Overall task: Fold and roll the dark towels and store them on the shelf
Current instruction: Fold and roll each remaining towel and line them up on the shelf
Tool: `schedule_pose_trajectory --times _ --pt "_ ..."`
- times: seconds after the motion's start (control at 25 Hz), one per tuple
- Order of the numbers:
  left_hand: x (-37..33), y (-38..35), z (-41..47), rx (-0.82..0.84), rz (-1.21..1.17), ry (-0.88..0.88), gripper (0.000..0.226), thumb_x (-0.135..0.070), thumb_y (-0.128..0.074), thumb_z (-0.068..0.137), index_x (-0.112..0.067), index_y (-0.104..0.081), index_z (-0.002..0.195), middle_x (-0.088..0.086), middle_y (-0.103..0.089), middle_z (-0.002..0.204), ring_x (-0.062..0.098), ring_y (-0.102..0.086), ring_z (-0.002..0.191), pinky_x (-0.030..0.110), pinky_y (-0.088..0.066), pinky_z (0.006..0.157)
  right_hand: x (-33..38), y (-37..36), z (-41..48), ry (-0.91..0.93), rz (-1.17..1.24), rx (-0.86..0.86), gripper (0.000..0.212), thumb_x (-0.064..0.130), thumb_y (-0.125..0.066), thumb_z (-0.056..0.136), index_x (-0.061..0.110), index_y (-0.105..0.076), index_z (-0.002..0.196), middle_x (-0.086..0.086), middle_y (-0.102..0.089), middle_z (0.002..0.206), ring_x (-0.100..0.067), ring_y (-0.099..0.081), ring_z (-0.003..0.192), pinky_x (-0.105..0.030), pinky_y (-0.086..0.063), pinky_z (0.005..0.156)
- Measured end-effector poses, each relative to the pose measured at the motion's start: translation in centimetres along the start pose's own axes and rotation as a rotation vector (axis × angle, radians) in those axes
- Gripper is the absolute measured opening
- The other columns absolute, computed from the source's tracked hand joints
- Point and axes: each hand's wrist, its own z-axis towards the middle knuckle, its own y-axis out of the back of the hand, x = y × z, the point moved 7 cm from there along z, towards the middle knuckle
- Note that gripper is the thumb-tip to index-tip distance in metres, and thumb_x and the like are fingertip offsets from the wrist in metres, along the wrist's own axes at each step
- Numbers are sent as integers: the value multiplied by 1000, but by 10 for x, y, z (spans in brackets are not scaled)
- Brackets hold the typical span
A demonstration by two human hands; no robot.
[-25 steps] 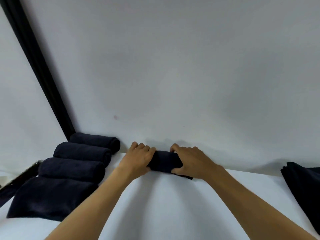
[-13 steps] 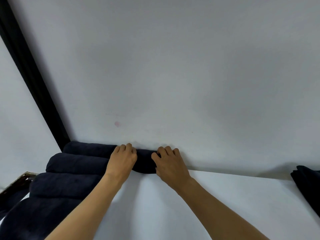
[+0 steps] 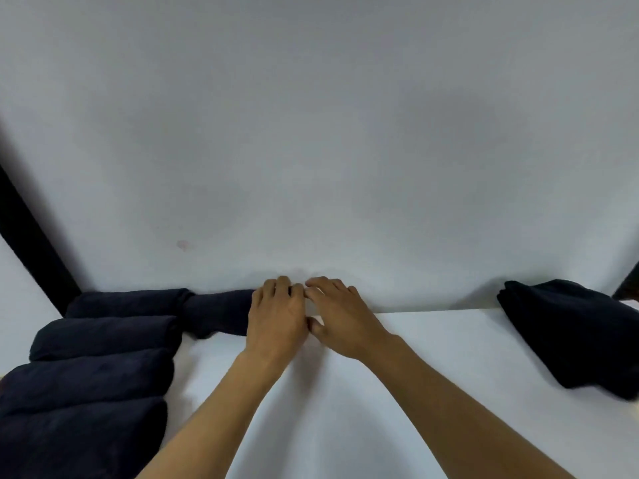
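Head cam looks down at a white shelf (image 3: 432, 382) w/ a white wall (image 3: 311, 133) behind it. The rolled towel (image 3: 218, 314), dark navy, lies lengthwise at the back of the shelf, tight against the wall. Its left end butts the back roll (image 3: 128, 302) of a row of dark rolls (image 3: 86, 378) on the left; four rolls show in that row, side by side from the wall twd the camera, the front one cut by the frame edge.

L hand (image 3: 276, 318) sits over the right end of the rolled towel, knuckles up, fingers (image 3: 283, 284) bent down toward the wall side. Thumb is hidden, so can't tell if it grips the end or only presses on it. R hand (image 3: 342, 318) is just beside it, on bare shelf right of the towel. Its fingers are loosely bent, tips at the shelf/wall corner and touching the L hand's fingers, thumb down on the shelf. It has hold of nothing.

Well apart on the right, a pile of dark unrolled towels (image 3: 570, 337) rests on the shelf near the wall. A black post (image 3: 31, 257) slants along the left edge, and there's a faint pink mark (image 3: 182, 244) on the wall above the rolls.
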Motion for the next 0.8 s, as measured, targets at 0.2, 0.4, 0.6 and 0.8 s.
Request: schedule_pose_trajectory --times 0.2,0.4,0.6,0.8 --pt "-139 -15 23 116 -232 -149 37 -15 -48 91 -18 -57 126 5 -56 121 25 -47 114 32 -40 87 -101 49 -90 -230 -155 48 41 26 -52 94 23 -49 134 2 -47 138 -21 -44 123 -34 -34 94" --pt "-289 -32 29 265 -386 -346 30 -21 -52 93 -17 -60 122 4 -56 120 22 -48 115 32 -45 84 -208 113 -187 -486 -439 89 37 36 -52 94 24 -50 129 -1 -52 125 -22 -48 114 -37 -37 93" --pt "-391 -49 15 400 -409 -543 26 -28 -60 89 -14 -60 111 6 -57 110 18 -51 94 30 -48 82 -267 110 -245 -544 -397 125 36 38 -53 91 21 -47 122 -1 -59 117 -22 -56 104 -35 -38 89" --pt "-403 -39 9 240 -300 -500 28 -19 -47 97 -8 -55 121 9 -58 120 24 -55 106 36 -47 93 -283 115 -242 -525 -254 157 26 22 -62 84 18 -56 109 -1 -65 104 -20 -62 93 -31 -48 82"
